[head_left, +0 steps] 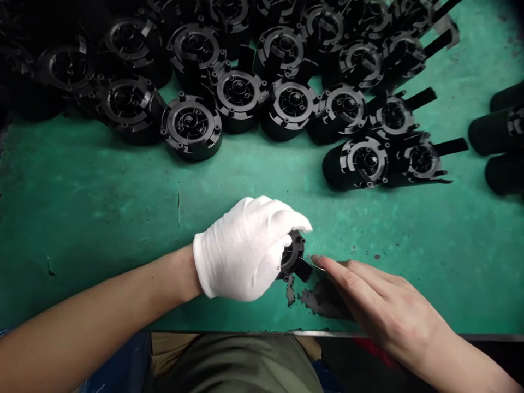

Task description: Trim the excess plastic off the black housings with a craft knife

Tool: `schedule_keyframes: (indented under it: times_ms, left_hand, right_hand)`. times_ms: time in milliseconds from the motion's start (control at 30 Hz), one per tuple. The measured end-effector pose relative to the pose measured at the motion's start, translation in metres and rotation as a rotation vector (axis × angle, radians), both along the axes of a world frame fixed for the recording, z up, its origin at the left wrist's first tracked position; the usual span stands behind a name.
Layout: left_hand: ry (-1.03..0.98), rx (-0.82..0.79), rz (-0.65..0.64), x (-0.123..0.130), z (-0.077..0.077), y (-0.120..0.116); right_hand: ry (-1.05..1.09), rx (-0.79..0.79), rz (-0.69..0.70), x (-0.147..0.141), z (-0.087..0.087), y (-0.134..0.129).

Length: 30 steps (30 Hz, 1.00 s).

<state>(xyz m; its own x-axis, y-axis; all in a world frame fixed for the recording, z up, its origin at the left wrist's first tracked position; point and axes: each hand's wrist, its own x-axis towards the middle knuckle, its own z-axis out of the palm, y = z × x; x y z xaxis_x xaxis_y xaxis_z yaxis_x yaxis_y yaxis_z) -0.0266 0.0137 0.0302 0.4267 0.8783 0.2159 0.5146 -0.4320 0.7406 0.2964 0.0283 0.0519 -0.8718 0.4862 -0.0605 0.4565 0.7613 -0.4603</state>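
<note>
My left hand (245, 248), in a white cloth glove, grips a small round black plastic part (292, 256) at the middle of the bench. A short black tab sticks out from the part's lower side. My bare right hand (380, 300) comes in from the lower right, with its fingertips beside the part. A thin metal blade (317, 265) shows under those fingers, its tip at the black tab. Most of its handle is hidden by my hand. Black plastic scraps (321, 299) lie on the mat beneath my right hand.
Several round black moulded parts (239, 101) with tabs crowd the far side of the green mat (102, 218). Black cylinders (501, 131) lie at the right edge. A metal bench edge (254, 333) runs along the near side, above my lap.
</note>
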Motion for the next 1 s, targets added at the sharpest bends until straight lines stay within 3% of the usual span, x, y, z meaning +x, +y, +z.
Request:
schedule_keyframes:
  times_ms: [200, 367, 600, 1000]
  left_hand:
    - [-0.009, -0.022, 0.002, 0.001, 0.000, 0.000]
    - [-0.020, -0.034, -0.003, 0.000, -0.001, 0.000]
    - [-0.007, -0.059, -0.002, 0.001, 0.002, 0.002]
    - [0.050, -0.087, 0.006, 0.004, 0.006, 0.004]
  right_hand:
    - [0.018, 0.020, -0.056, -0.011, 0.004, 0.000]
    - [0.014, -0.126, -0.185, -0.022, 0.011, 0.001]
    - [-0.027, -0.202, -0.156, -0.032, 0.015, 0.003]
    - [-0.094, -0.176, -0.090, -0.037, 0.027, 0.015]
